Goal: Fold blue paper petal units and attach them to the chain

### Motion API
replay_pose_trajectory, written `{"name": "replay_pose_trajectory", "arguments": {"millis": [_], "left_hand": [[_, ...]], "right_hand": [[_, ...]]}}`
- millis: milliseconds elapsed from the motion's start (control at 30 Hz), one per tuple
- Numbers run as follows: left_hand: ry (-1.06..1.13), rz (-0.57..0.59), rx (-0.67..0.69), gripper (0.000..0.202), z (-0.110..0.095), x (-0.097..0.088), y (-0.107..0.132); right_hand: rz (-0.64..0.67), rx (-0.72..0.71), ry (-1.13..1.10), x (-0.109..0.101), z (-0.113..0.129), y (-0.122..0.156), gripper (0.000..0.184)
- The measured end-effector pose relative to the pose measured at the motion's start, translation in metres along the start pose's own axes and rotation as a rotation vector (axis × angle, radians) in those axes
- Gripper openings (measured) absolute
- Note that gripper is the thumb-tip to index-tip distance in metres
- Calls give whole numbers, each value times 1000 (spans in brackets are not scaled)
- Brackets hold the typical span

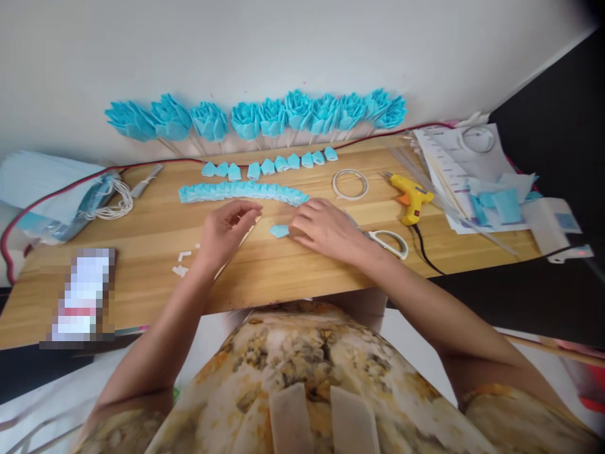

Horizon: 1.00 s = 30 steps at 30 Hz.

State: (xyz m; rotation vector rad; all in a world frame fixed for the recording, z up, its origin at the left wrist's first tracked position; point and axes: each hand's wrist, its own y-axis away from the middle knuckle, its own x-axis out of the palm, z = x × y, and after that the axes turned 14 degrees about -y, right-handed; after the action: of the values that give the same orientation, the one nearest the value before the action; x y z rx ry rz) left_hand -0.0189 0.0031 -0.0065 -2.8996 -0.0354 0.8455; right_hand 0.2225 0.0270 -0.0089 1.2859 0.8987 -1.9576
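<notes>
My left hand (227,230) hovers over the wooden table (142,284), its fingers curled in a pinch round a thin pale stick (246,236). My right hand (320,228) rests palm down on the table, fingertips pressing a small folded blue paper piece (279,231). Just beyond both hands lies a long row of overlapping blue folded petals (243,191). A second row of separate blue folded pieces (269,165) lies farther back. Several finished blue paper flowers (258,118) on sticks lean against the white wall.
A tape roll (350,183), a yellow glue gun (412,198) with black cord and white-handled scissors (390,242) lie right of my right hand. Papers and blue scraps (477,183) fill the right end. White paper bits (180,263), a blurred box (82,296) and face masks (70,202) sit left.
</notes>
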Motion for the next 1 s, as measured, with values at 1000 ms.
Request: {"name": "replay_pose_trajectory", "arguments": {"millis": [1000], "left_hand": [[216,276,-113,23,-20,44,23]], "right_hand": [[-452,601,-1327,-8,16,20,28]]}}
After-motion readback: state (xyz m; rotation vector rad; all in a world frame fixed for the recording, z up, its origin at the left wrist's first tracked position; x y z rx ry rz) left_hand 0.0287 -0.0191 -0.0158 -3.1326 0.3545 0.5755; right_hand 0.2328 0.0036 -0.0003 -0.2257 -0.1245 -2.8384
